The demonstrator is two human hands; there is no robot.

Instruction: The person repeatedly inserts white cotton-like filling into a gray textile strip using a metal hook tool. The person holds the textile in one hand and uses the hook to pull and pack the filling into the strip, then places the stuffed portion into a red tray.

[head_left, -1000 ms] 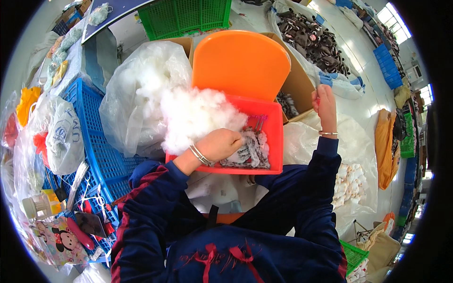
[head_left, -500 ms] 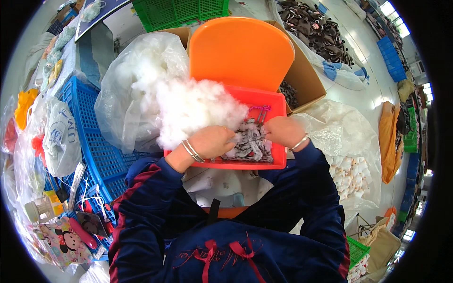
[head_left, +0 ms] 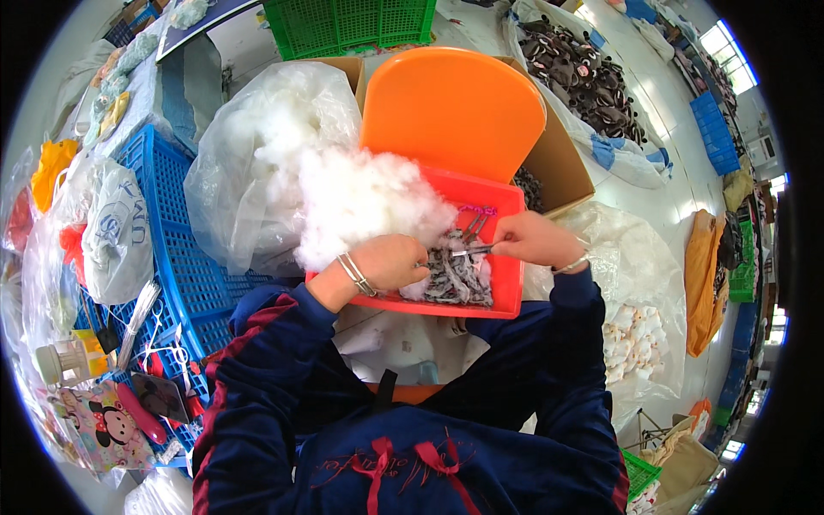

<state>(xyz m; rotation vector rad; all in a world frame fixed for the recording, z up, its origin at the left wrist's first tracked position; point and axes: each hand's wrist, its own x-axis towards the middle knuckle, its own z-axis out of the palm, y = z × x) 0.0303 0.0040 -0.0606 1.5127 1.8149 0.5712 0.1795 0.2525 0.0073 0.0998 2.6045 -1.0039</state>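
A red tray (head_left: 507, 292) stands in front of me, holding white stuffing (head_left: 365, 193) heaped at its left and a pile of small grey fabric pieces (head_left: 459, 279) at its right. Above the pile, my right hand (head_left: 539, 239) is closed around a slim metal tool (head_left: 472, 251), whose tip points left. My left hand (head_left: 386, 261) is closed at the pile's left edge, below the stuffing. Whatever its fingers pinch is too small to make out. Tools with pink-purple wrapped handles (head_left: 477, 211) lie in the tray beyond the pile.
An orange chair back (head_left: 453, 107) rises behind the tray, with a cardboard box (head_left: 558, 167) beside it. To the left are a clear bag of stuffing (head_left: 257, 163) and a blue crate (head_left: 172, 223) with scissors and tools. A bag of small white pieces (head_left: 635, 343) lies right.
My right hand has turned and drawn slightly right, away from my left hand, and the metal tool now shows clearly. The whole view has shifted a little.
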